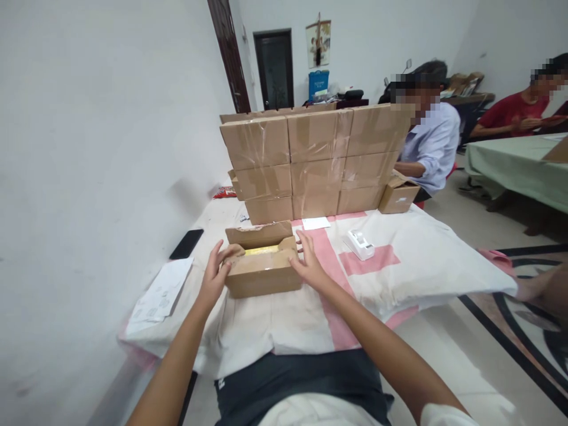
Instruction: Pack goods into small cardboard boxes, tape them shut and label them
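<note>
A small cardboard box (264,284) is set just left of the middle of the frame, on the cloth-covered surface (426,260). Its back flap (257,235) is raised, its front flap (260,261) is tilted toward the opening, and a strip of something yellow (261,250) is left showing between them.

The left end of the box is touched by the left hand (215,273), the right end by the right hand (309,260). Each grip is curved and fairly wide, with fingers parted from the thumb; whether a side flap is pinched in either one cannot be told.

The step in hand is judged to be the handling of the flaps while the box is steadied from both ends. For the next move, if the lid is to be shut, the side flaps would need to be tucked flat first, and the back flap brought over evenly without the yellow contents being caught.

A white tape dispenser (361,245) is placed right of centre, well apart from the box but within reach. Taped cartons (315,160) are stacked behind, in the upper middle, and a black phone (187,244) and white papers (162,290) are laid toward the left.
</note>
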Demonstrator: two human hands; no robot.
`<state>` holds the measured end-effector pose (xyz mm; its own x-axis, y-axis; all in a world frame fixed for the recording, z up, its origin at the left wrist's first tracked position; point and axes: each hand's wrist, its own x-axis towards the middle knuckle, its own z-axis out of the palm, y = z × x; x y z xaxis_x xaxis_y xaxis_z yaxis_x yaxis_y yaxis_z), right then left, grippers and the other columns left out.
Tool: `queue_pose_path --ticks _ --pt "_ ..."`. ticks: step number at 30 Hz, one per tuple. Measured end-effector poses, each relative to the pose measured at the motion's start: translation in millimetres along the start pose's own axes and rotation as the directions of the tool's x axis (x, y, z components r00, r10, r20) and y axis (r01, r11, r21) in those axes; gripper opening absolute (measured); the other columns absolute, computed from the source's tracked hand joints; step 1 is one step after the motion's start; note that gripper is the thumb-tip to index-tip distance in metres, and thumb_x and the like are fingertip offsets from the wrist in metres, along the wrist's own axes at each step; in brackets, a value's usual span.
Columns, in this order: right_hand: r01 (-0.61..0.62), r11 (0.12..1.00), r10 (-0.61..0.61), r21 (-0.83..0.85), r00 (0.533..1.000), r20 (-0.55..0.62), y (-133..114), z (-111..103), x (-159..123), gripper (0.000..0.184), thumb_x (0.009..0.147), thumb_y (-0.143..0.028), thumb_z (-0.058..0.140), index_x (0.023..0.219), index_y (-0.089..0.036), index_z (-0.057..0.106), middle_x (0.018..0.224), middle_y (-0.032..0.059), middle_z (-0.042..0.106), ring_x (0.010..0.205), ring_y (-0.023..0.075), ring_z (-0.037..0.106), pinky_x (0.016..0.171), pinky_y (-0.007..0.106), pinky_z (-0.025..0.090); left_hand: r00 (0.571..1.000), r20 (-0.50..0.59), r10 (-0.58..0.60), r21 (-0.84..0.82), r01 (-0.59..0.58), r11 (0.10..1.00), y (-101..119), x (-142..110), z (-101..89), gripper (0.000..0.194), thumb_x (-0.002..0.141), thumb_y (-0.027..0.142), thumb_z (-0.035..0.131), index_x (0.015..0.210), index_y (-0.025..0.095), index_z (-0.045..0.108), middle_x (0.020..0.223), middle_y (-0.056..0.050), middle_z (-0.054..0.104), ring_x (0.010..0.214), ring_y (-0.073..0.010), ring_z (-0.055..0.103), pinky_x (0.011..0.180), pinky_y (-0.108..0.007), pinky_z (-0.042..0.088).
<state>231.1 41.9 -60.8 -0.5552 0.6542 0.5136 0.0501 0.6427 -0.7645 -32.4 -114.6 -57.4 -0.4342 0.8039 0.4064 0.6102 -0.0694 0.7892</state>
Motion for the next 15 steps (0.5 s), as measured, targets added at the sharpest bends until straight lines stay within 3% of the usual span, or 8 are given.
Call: queue_pose_path --ticks 3,6,7,9,12,15 --pt "-0.051 0.998 0.049 0.029 0.998 0.051 2.8 1.3 3.1 0.081 0.090 -0.033 0.057 0.161 -0.025 0.019 0.163 0.0158 0.029 0.152 0.0300 0.028 0.119 0.054 0.037 1.000 -0.002 0.000 -0.010 0.000 1.000 -3.8 7.2 5.5 0.075 0.095 0.041 0.044 0.162 0.030 0.013 0.167 -0.014 0.031 0.152 -0.0284 0.037 0.117 -0.048 0.043" --pt "-0.031 0.999 0.028 0.044 0.997 0.073 4.1 -0.8 6.5 0.086 0.090 -0.034 0.058 0.163 -0.026 0.014 0.165 0.0146 0.029 0.154 0.0294 0.025 0.124 0.056 0.029 1.000 -0.012 0.009 0.022 -0.009 1.000 -7.0 11.5 6.1 0.078 0.092 0.036 0.041 0.163 0.029 0.009 0.161 -0.013 0.039 0.148 -0.0261 0.043 0.113 -0.045 0.047" --pt "-0.015 0.999 0.012 0.044 0.998 0.059 4.9 -1.2 7.2 0.087 0.089 -0.036 0.059 0.163 -0.026 0.013 0.165 0.0143 0.029 0.154 0.0295 0.025 0.124 0.056 0.029 1.000 -0.021 0.014 0.044 -0.013 0.999 -7.0 12.3 4.9 0.077 0.091 0.035 0.042 0.163 0.028 0.012 0.156 -0.013 0.043 0.144 -0.0257 0.047 0.111 -0.045 0.048" --pt "0.029 0.999 -0.030 0.029 0.999 0.020 7.6 -1.5 7.8 0.088 0.089 -0.039 0.060 0.163 -0.026 0.015 0.165 0.0141 0.030 0.154 0.0301 0.025 0.123 0.057 0.030 0.999 -0.030 0.032 0.107 -0.029 0.994 -4.1 13.3 0.1 0.067 0.090 0.033 0.043 0.156 0.027 0.035 0.145 -0.012 0.051 0.137 -0.0256 0.051 0.111 -0.046 0.047" --pt "0.117 0.993 -0.116 -0.029 0.993 0.021 13.4 -1.8 7.8 0.074 0.092 -0.043 0.055 0.158 -0.024 0.029 0.155 0.0141 0.047 0.150 0.0311 0.031 0.122 0.058 0.031 0.996 -0.004 0.084 0.231 -0.080 0.970 9.4 13.6 -9.9 0.038 0.090 0.033 0.047 0.120 0.026 0.070 0.131 -0.010 0.060 0.132 -0.0287 0.050 0.118 -0.054 0.036" --pt "0.196 0.975 -0.190 -0.106 0.980 0.066 15.8 -3.8 9.0 0.054 0.096 -0.042 0.048 0.146 -0.024 0.049 0.143 0.0121 0.059 0.143 0.0320 0.039 0.120 0.059 0.033 0.991 0.047 0.126 0.357 -0.134 0.924 34.6 11.6 -12.3 0.028 0.091 0.031 0.052 0.105 0.028 0.075 0.128 -0.007 0.068 0.134 -0.0321 0.048 0.122 -0.061 0.023"
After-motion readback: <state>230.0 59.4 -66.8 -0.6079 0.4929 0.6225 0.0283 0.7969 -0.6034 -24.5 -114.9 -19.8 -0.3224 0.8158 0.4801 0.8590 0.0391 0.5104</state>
